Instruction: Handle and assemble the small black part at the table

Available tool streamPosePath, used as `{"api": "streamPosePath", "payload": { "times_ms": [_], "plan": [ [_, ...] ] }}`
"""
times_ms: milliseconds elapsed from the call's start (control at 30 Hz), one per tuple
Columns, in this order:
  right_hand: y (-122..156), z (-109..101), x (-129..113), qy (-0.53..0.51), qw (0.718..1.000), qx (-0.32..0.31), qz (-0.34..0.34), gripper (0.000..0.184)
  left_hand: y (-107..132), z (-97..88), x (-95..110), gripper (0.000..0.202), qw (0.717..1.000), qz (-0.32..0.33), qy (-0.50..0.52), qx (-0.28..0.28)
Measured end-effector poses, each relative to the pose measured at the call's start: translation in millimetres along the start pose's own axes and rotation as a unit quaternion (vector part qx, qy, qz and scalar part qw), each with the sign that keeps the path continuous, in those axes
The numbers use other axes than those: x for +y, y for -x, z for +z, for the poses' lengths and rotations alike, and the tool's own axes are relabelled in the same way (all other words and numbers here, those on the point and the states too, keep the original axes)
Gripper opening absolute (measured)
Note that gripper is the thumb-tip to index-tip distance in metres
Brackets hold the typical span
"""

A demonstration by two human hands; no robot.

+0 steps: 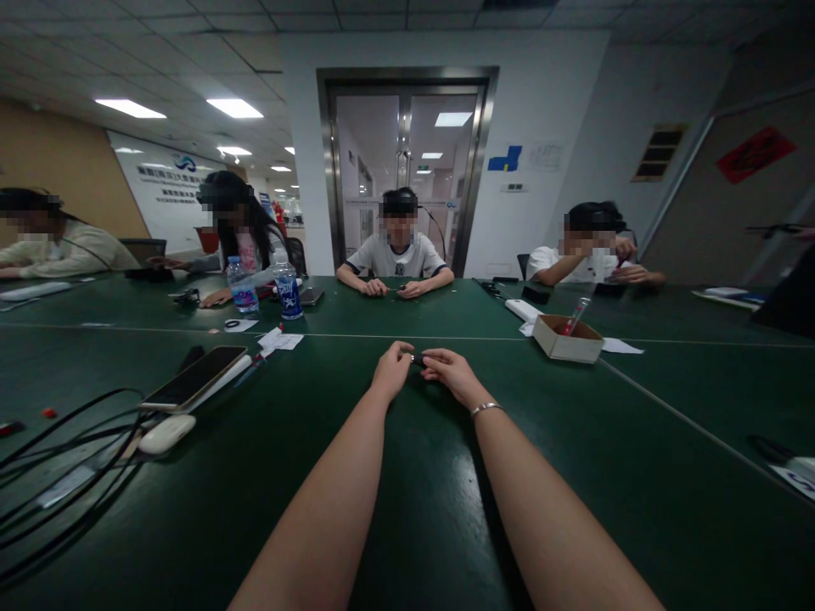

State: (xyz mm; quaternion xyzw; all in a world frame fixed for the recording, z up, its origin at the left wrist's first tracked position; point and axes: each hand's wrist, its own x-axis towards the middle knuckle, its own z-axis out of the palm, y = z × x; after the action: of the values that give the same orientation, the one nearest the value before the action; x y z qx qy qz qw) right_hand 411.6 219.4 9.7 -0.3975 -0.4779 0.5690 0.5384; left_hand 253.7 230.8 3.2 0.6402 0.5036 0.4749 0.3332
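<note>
– Green bench (426, 484), what's it carrying?
– One open box (566, 350) is holding one clear tube (577, 314) with red in it. Two bottles (289, 293) are standing farther left.
– Hands?
– Both forearms (334, 475) are pointing forward, left hand (390, 372) and right hand (452, 372) facing each other. Both grips are pinching one small dark piece (418, 360) between them.

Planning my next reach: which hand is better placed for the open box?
Probably the right hand: the open box sits on its side, and the left hand would have to reach across. Both hands hold the small dark object, though, so neither looks free.
</note>
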Motion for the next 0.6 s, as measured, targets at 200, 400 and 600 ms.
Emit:
{"api": "streamPosePath", "payload": {
  "times_ms": [200, 400, 600],
  "plan": [
    [1.9, 2.8, -1.8, 0.007, 1.0, 0.008, -0.003, 0.014, 2.6, 1.9, -0.1, 0.022, 1.0, -0.002, -0.022, 0.001],
    [0.3, 0.5, 1.1, 0.003, 1.0, -0.001, -0.005, 0.015, 3.8, 3.0, 1.9, 0.025, 0.999, -0.004, -0.035, 0.02],
    [-0.4, -1.3, 1.6, -0.002, 1.0, -0.003, -0.003, 0.015, 0.5, 2.0, 0.0, 0.026, 1.0, -0.014, -0.003, 0.017]
  ]
}}
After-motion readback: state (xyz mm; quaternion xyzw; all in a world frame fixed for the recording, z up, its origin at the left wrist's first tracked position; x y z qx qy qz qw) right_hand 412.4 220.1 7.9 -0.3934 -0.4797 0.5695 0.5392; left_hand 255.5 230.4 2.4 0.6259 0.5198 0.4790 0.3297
